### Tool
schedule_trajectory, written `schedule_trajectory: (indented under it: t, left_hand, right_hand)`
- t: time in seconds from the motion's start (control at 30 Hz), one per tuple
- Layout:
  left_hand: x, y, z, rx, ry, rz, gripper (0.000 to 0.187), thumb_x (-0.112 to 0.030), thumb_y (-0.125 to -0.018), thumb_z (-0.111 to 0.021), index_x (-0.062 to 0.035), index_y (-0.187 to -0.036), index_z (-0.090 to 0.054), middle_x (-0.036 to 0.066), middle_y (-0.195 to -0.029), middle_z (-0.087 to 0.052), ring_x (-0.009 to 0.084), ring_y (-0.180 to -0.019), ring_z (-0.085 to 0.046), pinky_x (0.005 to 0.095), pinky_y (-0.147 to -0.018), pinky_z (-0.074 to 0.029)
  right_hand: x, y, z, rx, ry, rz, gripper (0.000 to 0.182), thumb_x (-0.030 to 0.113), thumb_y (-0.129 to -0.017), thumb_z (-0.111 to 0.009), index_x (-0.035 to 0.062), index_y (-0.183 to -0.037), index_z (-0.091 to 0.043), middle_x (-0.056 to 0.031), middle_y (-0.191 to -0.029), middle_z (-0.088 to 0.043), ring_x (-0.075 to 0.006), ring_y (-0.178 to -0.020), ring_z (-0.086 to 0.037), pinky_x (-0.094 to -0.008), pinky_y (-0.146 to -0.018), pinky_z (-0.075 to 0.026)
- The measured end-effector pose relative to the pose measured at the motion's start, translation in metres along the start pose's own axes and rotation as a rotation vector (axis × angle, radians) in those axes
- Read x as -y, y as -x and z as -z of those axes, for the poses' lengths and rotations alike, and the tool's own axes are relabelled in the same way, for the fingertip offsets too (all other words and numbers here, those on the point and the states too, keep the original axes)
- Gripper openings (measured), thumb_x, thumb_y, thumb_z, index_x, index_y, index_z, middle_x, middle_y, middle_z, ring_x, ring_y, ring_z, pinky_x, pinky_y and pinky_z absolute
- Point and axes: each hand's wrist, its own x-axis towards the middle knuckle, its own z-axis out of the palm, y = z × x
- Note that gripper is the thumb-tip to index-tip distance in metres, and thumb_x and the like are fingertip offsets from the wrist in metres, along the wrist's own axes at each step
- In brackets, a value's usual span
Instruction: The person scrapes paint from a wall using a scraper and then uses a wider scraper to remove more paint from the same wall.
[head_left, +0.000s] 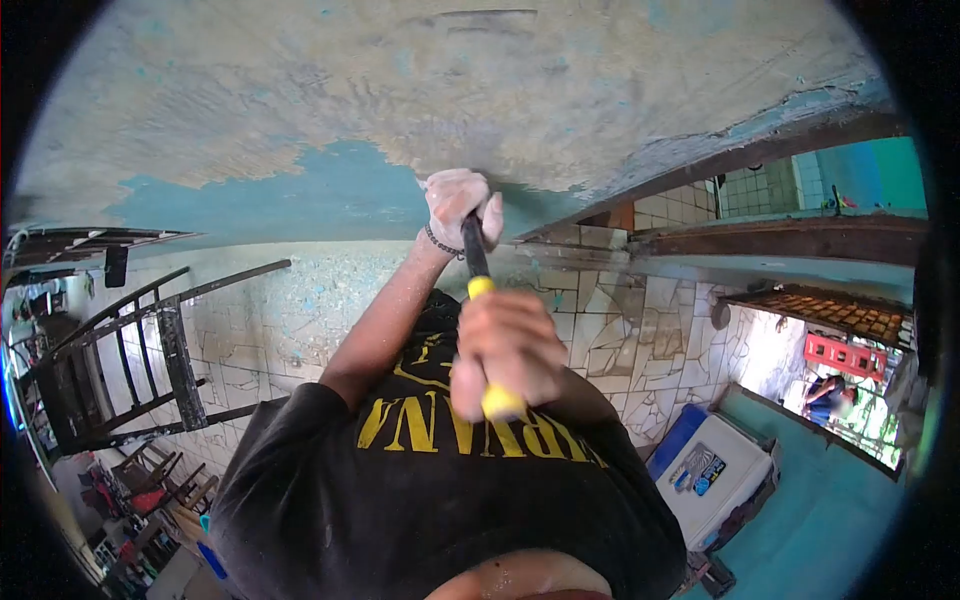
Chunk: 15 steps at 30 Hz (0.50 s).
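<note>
One tool (476,255), with your left hand (458,205) and right hand (508,350) both clamped on it.
Two yellow bands (482,288) mark its round black shaft; your left, powdered white, wraps the top beside the wall (650,70); your right, blurred, grips lower; beyond them, rough grey plaster (300,100) and ragged blue paint (350,190); leftward, one dark ladder-like frame (182,365); rightward, one white box (715,470).

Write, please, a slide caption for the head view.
Left hand and blurred right hand grip a black-and-yellow tool at a patchy blue-and-beige wall.
</note>
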Motion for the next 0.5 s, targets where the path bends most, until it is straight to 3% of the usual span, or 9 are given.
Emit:
schedule_trajectory:
  t: [0.1, 0.2, 0.27, 0.33, 0.4, 0.43, 0.5]
  left_hand:
    - [0.024, 0.038, 0.006, 0.05, -0.029, 0.121, 0.034, -0.009, -0.079, -0.066, -0.0109, -0.06, -0.038, 0.009, -0.053, -0.034, 0.0306, -0.043, -0.04, 0.042, -0.044, -0.03]
    - [-0.003, -0.012, 0.02, 0.034, -0.096, -0.006, 0.034, -0.008, -0.081, -0.065, -0.0091, -0.059, -0.039, 0.008, -0.054, -0.034, 0.0295, -0.043, -0.04, 0.0388, -0.046, -0.032]
    - [-0.031, -0.06, 0.026, -0.02, -0.006, -0.076, 0.035, -0.01, -0.08, -0.068, -0.0101, -0.06, -0.039, 0.005, -0.053, -0.035, 0.0266, -0.043, -0.04, 0.0374, -0.045, -0.032]
    - [-0.045, -0.088, 0.036, 0.042, 0.023, -0.154, 0.034, -0.008, -0.078, -0.07, -0.0106, -0.061, -0.041, 0.004, -0.053, -0.037, 0.024, -0.043, -0.041, 0.0358, -0.045, -0.032]
    - [-0.045, -0.096, 0.038, 0.067, 0.047, -0.198, 0.032, -0.006, -0.078, -0.07, -0.0103, -0.062, -0.042, 0.003, -0.054, -0.037, 0.024, -0.043, -0.041, 0.0357, -0.045, -0.032]
    - [-0.04, -0.082, 0.037, 0.01, -0.013, -0.168, 0.03, -0.016, -0.074, -0.072, -0.0136, -0.061, -0.045, 0.003, -0.056, -0.045, 0.0241, -0.045, -0.047, 0.037, -0.046, -0.037]
    - [-0.013, -0.045, 0.031, -0.104, -0.017, -0.127, 0.027, -0.012, -0.075, -0.07, -0.0123, -0.061, -0.047, 0.005, -0.055, -0.045, 0.0256, -0.045, -0.048, 0.0381, -0.047, -0.038]
  right_hand:
    - [-0.025, 0.031, -0.016, -0.023, 0.061, -0.07, 0.015, 0.0, -0.082, -0.063, 0.0008, -0.074, -0.05, -0.0102, -0.068, -0.061, -0.0261, -0.057, -0.064, -0.0386, -0.06, -0.056]
    - [0.005, -0.005, 0.001, 0.053, 0.038, -0.115, 0.021, 0.008, -0.09, -0.064, 0.0022, -0.073, -0.052, -0.0088, -0.068, -0.061, -0.0237, -0.055, -0.062, -0.0366, -0.057, -0.055]
    - [0.046, -0.023, -0.019, -0.331, 0.106, -0.173, 0.028, 0.019, -0.099, -0.058, 0.0046, -0.075, -0.053, -0.0074, -0.07, -0.062, -0.0204, -0.056, -0.061, -0.034, -0.054, -0.054]
    - [0.06, -0.036, -0.022, -0.419, 0.066, -0.004, 0.035, 0.026, -0.104, -0.053, 0.006, -0.075, -0.054, -0.0064, -0.073, -0.064, -0.0181, -0.059, -0.061, -0.0319, -0.052, -0.053]
    - [0.057, -0.046, -0.025, -0.297, 0.097, -0.001, 0.029, 0.017, -0.101, -0.055, 0.0056, -0.074, -0.055, -0.0066, -0.074, -0.064, -0.0176, -0.063, -0.063, -0.0324, -0.053, -0.053]
    - [0.049, -0.039, -0.03, -0.263, 0.099, -0.016, 0.024, 0.013, -0.098, -0.055, 0.005, -0.076, -0.056, -0.0071, -0.075, -0.065, -0.0185, -0.063, -0.064, -0.033, -0.055, -0.054]
    - [0.029, -0.024, -0.038, -0.153, 0.099, -0.056, 0.015, 0.005, -0.092, -0.058, 0.0038, -0.076, -0.057, -0.0083, -0.073, -0.064, -0.0211, -0.063, -0.065, -0.0354, -0.06, -0.055]
